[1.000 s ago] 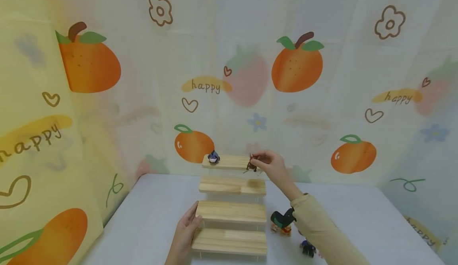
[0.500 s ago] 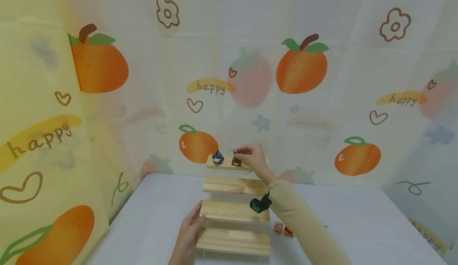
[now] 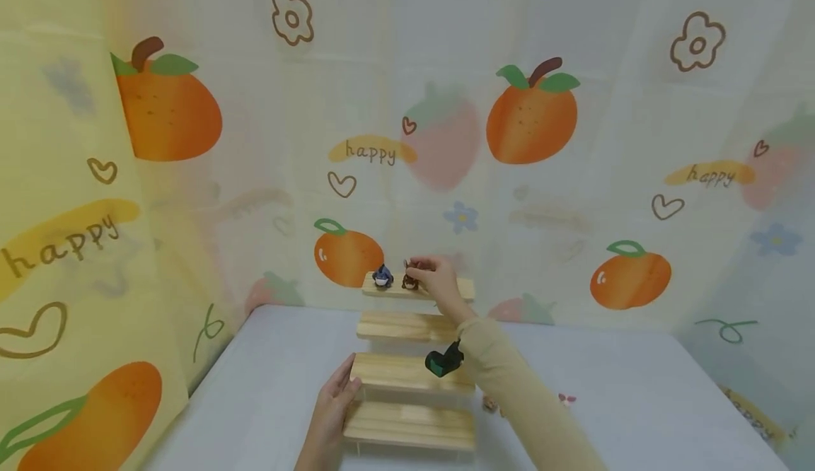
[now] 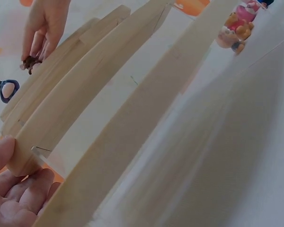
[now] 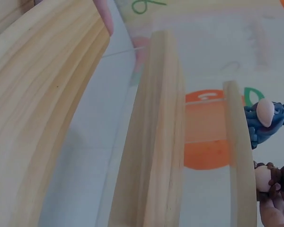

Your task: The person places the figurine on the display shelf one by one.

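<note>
On top shelf [image 3: 446,288], brown figurine [image 3: 410,282] pinched by right hand [image 3: 438,281], beside blue figurine [image 3: 382,277]

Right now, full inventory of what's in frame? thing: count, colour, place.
stepped wooden stand: 1, pale wood, four steps, on the table centre
blue figurine: 1, blue, top step, left end
brown figurine: 1, brown, top step, just right of the blue one, pinched by the right hand
small figurines: a few, pink, orange and red, on the table right of the stand, partly hidden in the head view
table: 1, white
backdrop cloth: cream and yellow, orange and strawberry prints, behind and left
left hand: 1, rests against the stand's left edge, third step from the top
right hand: 1, beige sleeve, at the top step
</note>
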